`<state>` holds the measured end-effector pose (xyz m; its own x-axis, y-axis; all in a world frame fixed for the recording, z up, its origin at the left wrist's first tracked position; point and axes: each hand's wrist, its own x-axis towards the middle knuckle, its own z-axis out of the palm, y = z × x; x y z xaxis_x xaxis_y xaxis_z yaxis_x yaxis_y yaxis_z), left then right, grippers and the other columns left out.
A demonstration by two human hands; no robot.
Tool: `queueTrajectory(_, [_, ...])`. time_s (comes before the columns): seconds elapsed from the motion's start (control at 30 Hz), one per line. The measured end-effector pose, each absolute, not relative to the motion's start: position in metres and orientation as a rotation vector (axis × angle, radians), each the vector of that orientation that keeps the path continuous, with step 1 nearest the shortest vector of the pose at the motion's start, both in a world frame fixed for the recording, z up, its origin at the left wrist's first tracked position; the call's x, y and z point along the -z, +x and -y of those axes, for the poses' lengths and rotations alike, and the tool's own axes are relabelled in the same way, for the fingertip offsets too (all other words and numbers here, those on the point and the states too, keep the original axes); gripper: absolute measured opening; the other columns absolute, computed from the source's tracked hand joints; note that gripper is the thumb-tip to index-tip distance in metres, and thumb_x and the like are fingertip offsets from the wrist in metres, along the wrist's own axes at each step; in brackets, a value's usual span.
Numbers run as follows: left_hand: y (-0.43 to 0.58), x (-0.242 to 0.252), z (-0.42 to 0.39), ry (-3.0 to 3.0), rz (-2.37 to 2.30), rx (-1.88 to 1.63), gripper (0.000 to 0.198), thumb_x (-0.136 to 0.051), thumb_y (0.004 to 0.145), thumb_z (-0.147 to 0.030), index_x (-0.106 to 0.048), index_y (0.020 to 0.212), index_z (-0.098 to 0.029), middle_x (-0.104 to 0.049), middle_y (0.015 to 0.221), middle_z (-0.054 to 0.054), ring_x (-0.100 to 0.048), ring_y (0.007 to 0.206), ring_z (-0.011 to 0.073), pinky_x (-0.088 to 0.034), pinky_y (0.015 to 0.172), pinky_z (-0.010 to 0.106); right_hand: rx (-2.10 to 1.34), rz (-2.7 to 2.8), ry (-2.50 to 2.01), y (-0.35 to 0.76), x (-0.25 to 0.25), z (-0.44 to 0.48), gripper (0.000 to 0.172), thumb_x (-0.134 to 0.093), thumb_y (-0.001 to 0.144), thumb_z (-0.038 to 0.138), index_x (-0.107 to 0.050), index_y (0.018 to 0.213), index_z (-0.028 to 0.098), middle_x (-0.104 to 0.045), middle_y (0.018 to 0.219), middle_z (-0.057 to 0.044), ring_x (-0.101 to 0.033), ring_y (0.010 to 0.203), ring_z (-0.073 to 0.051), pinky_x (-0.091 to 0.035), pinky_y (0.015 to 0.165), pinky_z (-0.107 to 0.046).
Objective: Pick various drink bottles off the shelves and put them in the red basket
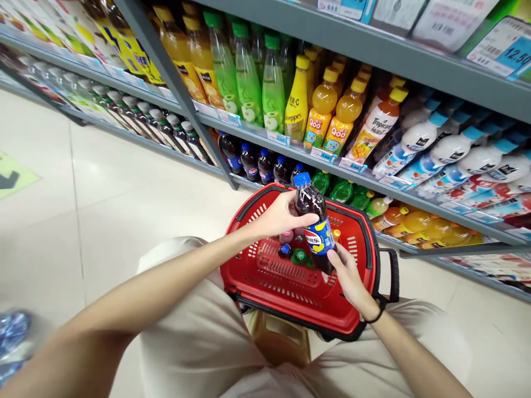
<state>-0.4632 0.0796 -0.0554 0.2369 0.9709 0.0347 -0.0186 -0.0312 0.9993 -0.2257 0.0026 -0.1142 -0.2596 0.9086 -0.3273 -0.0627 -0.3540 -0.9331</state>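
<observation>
A dark cola bottle [318,239] with a blue cap and a blue and yellow label is held slightly tilted above the red basket [244,282]. My left hand [286,214] grips its upper part below the cap, the thumb lying across the front. Around its lower end, my right hand [347,272] has its fingers closed, with a black band at the wrist. Inside the basket stand several bottles, among them one with a blue cap [285,250] and one with a green cap [299,256]. The held bottle hides part of the basket's inside.
Shelves [265,132] of drinks run across the view behind the basket. Cola bottles [249,161] stand on the lower shelf. The basket's black handle [389,273] sticks out at the right. A yellowish stool [280,337] shows between my knees. Patterned shoes [14,334] are at the left edge.
</observation>
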Motion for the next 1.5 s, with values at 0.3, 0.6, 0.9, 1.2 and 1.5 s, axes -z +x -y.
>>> queueTrajectory(0.3, [-0.466, 0.052, -0.081, 1.514, -1.07, -0.985, 0.047, -0.09, 0.073, -0.046, -0.07, 0.097, -0.011, -0.076, 0.091, 0.009, -0.07, 0.083, 0.0229, -0.058, 0.076, 0.034, -1.62, 1.157, -1.315, -0.227, 0.117, -0.004, 0.058, -0.093, 0.075, 0.051, -0.062, 0.114, 0.022, -0.067, 0.106, -0.003, -0.05, 0.048, -0.006, -0.044, 0.039, -0.023])
queueTrajectory(0.6, [-0.465, 0.044, -0.077, 1.248, -0.807, -1.11, 0.075, -0.096, 0.066, -0.051, -0.061, 0.121, -0.013, -0.073, 0.12, 0.014, -0.071, 0.101, 0.0237, -0.059, 0.091, 0.036, -2.435, 0.761, -0.85, -0.24, 0.112, 0.009, 0.064, -0.064, 0.089, 0.08, -0.06, 0.105, 0.019, -0.07, 0.082, -0.005, -0.048, 0.046, -0.012, -0.052, 0.045, -0.031])
queueTrajectory(0.9, [-0.474, 0.048, -0.079, 1.703, -1.016, -1.047, 0.066, -0.087, 0.077, -0.046, -0.063, 0.128, -0.014, -0.074, 0.113, 0.01, -0.071, 0.098, 0.0244, -0.057, 0.09, 0.038, -2.019, 0.948, -1.101, -0.24, 0.128, 0.018, 0.065, -0.088, 0.082, 0.059, -0.043, 0.115, 0.025, -0.071, 0.088, 0.001, -0.059, 0.052, -0.011, -0.056, 0.053, -0.028])
queueTrajectory(1.2, [-0.471, 0.055, -0.074, 2.03, -1.082, -0.898, 0.046, -0.08, 0.076, -0.05, -0.069, 0.105, -0.017, -0.078, 0.098, 0.008, -0.074, 0.087, 0.0264, -0.058, 0.084, 0.039, -2.004, 0.911, -1.27, -0.247, 0.141, 0.019, 0.072, -0.096, 0.071, 0.045, -0.038, 0.109, 0.025, -0.066, 0.083, 0.006, -0.05, 0.047, -0.007, -0.046, 0.045, -0.023])
queueTrajectory(1.5, [-0.468, 0.06, -0.073, 1.995, -1.165, -0.844, 0.043, -0.08, 0.076, -0.053, -0.071, 0.099, -0.017, -0.078, 0.092, 0.007, -0.074, 0.082, 0.0259, -0.058, 0.083, 0.039, -2.06, 0.86, -1.325, -0.248, 0.138, 0.019, 0.071, -0.095, 0.07, 0.043, -0.04, 0.109, 0.024, -0.069, 0.093, 0.003, -0.047, 0.048, -0.005, -0.042, 0.046, -0.021])
